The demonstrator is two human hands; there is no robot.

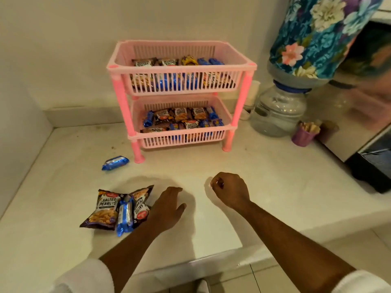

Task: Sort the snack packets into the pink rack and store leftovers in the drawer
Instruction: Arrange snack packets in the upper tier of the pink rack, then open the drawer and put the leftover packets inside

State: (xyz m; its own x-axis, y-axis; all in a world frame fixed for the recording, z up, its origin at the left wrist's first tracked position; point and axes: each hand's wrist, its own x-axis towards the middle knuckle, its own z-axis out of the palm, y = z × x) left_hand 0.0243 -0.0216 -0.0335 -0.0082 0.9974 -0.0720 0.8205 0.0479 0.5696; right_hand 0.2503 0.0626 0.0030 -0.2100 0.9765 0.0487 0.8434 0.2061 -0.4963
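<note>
Pink slatted plastic forms the two-tier rack (182,92), which stands on four round legs at the back of a pale, smooth stone counter (243,178) set against a cream wall. In the head view both rectangular baskets hold glossy snack packets: brown peanut packs and blue biscuit packs lie jumbled in the upper tier and again in the lower one, too overlapped to count. Four packets remain on the counter. One blue biscuit packet (115,163) lies alone just beside the rack's front left leg. Nearer the counter's front edge, a small heap holds three: a crinkled brown salted peanuts packet (103,210) lying face up, a second peanuts packet (141,203) turned sideways behind it, and a shiny blue biscuit packet in the heap (125,216) resting across the two. The left hand (167,208) lies palm down with fingers straight and relaxed, its edge touching the sideways peanuts packet and gripping nothing. The right hand (231,190) hovers well apart from the heap, its fingers curled loosely inward; whether anything sits between the fingertips cannot be told. Both forearms are bare, with white sleeves at the frame's bottom. To the rack's right stands a clear rounded water dispenser base (279,111) topped by a bottle under a floral fabric cover (317,32), and a small purple cup (304,135) of pale sticks.
</note>
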